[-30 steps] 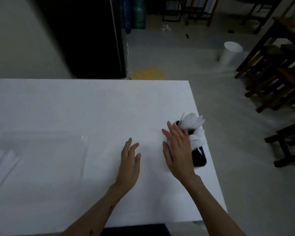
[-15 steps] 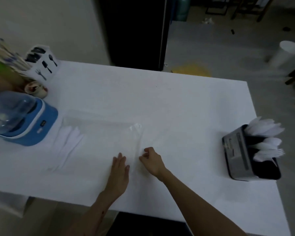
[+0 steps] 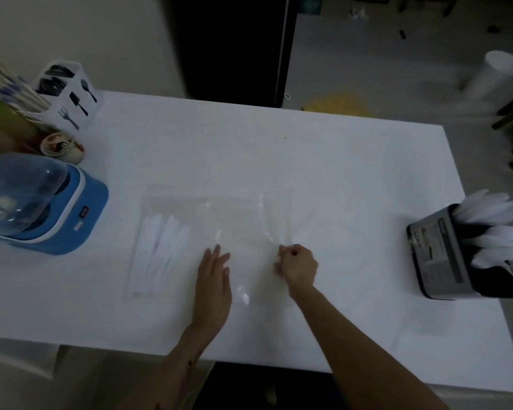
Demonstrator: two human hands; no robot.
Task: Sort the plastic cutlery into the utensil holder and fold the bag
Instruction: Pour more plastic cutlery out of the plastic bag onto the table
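A clear plastic bag (image 3: 219, 220) lies flat on the white table (image 3: 338, 173), with several white plastic utensils (image 3: 157, 250) still inside its left end. My left hand (image 3: 214, 279) rests flat and open on the bag's near part. My right hand (image 3: 296, 266) is closed, pinching the bag's right edge. At the table's right edge stands the black and grey utensil holder (image 3: 439, 250), with white plastic cutlery (image 3: 492, 226) sticking out of its top.
A blue appliance with a clear dome (image 3: 42, 208) sits at the left. Behind it are a small cup (image 3: 61, 146) and a white cutlery caddy (image 3: 68, 93). A white bin (image 3: 492, 75) and dark chairs stand on the floor to the right.
My right hand left the utensil holder, moved left to the bag and closed on its edge. My head turned left, bringing the bag and left-side objects into view.
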